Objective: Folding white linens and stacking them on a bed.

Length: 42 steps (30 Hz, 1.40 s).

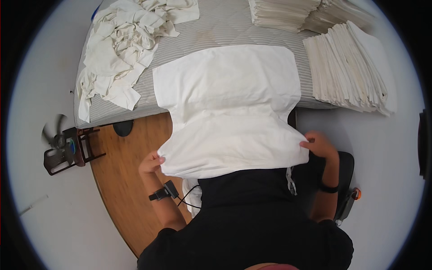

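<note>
A white cloth (pixel 233 111) is spread from the striped mattress (pixel 216 35) down over its front edge to my body. My left hand (pixel 152 163) pinches the cloth's near left corner between thumb and fingers. At the near right corner, my right hand (pixel 315 144) grips the fabric the same way. The far part lies on the mattress, while the near part is held up in front of my dark shirt, with creases across its middle.
Crumpled white cloths (pixel 114 57) lie heaped on the mattress's left. Stacked folded cloths (pixel 344 71) stand at its right, with another stack (pixel 283 13) behind. A fan (pixel 59 140) is beside a dark wooden chair (pixel 82 146) at left. A black chair (pixel 346 168) is near my right arm.
</note>
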### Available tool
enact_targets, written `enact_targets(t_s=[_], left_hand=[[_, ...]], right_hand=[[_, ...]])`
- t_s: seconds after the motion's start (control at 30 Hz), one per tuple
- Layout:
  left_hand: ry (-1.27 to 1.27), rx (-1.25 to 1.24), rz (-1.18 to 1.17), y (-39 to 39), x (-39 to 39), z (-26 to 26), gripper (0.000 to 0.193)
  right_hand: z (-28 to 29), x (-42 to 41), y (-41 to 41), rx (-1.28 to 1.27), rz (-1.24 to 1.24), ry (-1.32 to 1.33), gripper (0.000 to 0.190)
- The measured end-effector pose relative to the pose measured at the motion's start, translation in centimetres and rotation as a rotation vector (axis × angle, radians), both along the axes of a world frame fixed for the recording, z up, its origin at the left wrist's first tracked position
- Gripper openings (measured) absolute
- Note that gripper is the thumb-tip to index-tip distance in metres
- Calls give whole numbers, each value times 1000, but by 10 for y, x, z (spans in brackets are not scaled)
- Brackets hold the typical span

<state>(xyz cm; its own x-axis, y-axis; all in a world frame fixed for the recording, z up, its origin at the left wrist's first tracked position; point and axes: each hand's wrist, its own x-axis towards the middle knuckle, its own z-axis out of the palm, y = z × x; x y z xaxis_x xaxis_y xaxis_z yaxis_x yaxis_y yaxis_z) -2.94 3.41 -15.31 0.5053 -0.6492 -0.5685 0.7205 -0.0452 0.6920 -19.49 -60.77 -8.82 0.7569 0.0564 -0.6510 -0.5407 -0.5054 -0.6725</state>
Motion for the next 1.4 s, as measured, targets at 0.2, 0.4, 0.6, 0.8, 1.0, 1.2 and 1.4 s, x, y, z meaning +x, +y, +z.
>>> enact_targets(t_s=[0.2, 0.4, 0.6, 0.8, 1.0, 1.2, 1.4], left_hand=[[-321, -138, 664, -60, 44, 38, 53], [-54, -454, 635, -143, 96, 72, 58], [-278, 31, 383, -119, 73, 6, 53], [-273, 209, 320, -155, 52, -8, 38], [-553, 330, 630, -177, 63, 7, 32], [-698, -20, 681, -140, 58, 79, 33], [-999, 488, 344, -91, 36, 157, 25]], right_hand=[[58, 63, -4, 336, -442, -282, 23], [19, 123, 6, 814, -816, -369, 52], [-49, 94, 25, -114, -693, -587, 33], [-27, 110, 39, -415, -612, -774, 34], [-41, 176, 9, -978, -246, -1077, 33], [-19, 175, -8, -748, -333, -1188, 21], [76, 87, -1, -188, -501, -844, 11]])
